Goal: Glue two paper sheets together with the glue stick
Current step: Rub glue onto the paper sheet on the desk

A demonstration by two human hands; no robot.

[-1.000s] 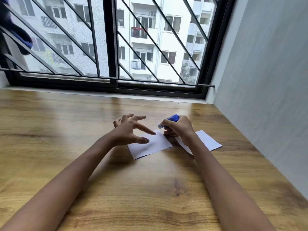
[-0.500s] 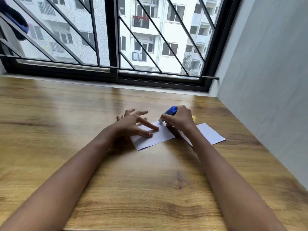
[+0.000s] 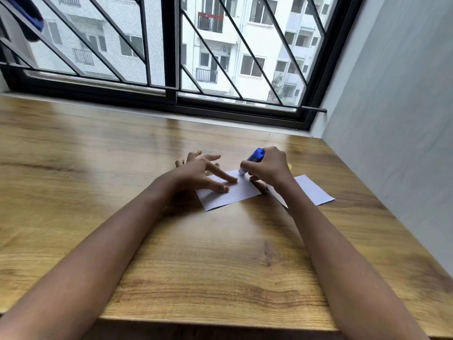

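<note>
Two white paper sheets lie side by side on the wooden table (image 3: pixel 122 192). The left sheet (image 3: pixel 235 195) is pinned under the spread thumb and forefinger of my left hand (image 3: pixel 198 175). My right hand (image 3: pixel 269 168) grips a blue glue stick (image 3: pixel 253 158), tilted, with its pale tip touching the far edge of that sheet. The right sheet (image 3: pixel 313 192) sits partly hidden under my right wrist. A small yellow thing (image 3: pixel 290 166), perhaps the cap, peeks out behind my right hand.
A barred window (image 3: pixel 171 57) with a black frame runs along the table's far edge. A grey wall (image 3: pixel 397 119) bounds the table on the right. The table's near edge (image 3: pixel 220 323) is just under my forearms.
My left fingers came down onto the left sheet and now press it flat. The glue stick's tip has lowered onto the sheet's far edge. The camera tilted and drew a little closer.
</note>
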